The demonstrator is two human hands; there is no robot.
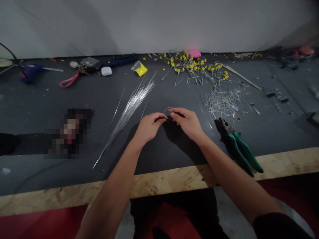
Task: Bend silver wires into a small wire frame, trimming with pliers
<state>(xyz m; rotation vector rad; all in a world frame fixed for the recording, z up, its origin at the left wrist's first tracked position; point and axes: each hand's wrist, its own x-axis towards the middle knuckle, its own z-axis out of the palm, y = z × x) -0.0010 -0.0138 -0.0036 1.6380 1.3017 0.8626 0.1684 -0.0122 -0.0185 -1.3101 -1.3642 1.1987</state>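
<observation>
Over the middle of the dark tabletop, my left hand (149, 126) and my right hand (186, 121) meet fingertip to fingertip. Both are closed in a pinch on a thin wire (166, 109), part of which curves up in a small loop between them. Its ends are hidden by my fingers. Left of my left hand lies a fanned bundle of straight silvery wires (133, 103), with a few single ones beside it. Green-handled pliers (240, 147) lie to the right of my right forearm, jaws pointing away from me.
Beyond my right hand are a heap of short metal pieces (224, 102) and yellow-tipped wire stems (191, 64). A small yellow packet (140, 69), a white case (106, 71) and keys with a pink strap (69, 80) lie farther back. Raw wood (169, 182) forms the table's front edge.
</observation>
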